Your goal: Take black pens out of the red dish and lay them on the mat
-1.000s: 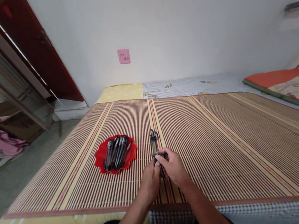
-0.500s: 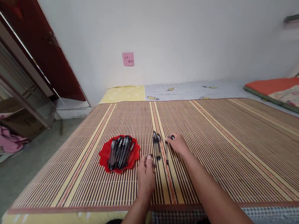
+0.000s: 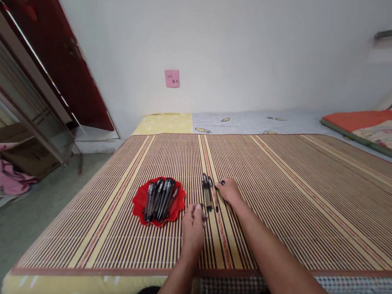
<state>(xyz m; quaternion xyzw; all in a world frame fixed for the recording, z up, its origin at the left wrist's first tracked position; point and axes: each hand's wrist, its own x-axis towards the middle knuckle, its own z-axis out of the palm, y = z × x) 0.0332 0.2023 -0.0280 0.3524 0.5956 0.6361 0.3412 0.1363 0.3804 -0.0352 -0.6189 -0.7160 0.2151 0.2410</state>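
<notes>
My right hand [image 3: 229, 190] pinches a black-capped pen [image 3: 216, 200] near its cap, its other end pointing toward me on the striped mat. Just left of it, two similar pens [image 3: 207, 194] lie side by side, almost parallel. My left hand [image 3: 194, 221] rests by the lower ends of those pens, its fingers loosely bent and apart, with nothing visible in them. A red scalloped dish [image 3: 138, 201] sits to the left of that hand. Several black pens [image 3: 158, 199] lie in the dish, most with their caps away from me.
The striped bamboo mat [image 3: 273, 210] covers a bed against a white wall [image 3: 227, 39]. On the wall is a pink note [image 3: 172, 78]. Orange folded bedding [image 3: 365, 119] lies at the far right. A cardboard box [image 3: 28, 158] and pink cloth [image 3: 3, 170] are on the floor at left.
My right hand has moved the pen slightly left, closer to the two lying pens. My left hand has stayed almost in place. The camera view has shifted slightly.
</notes>
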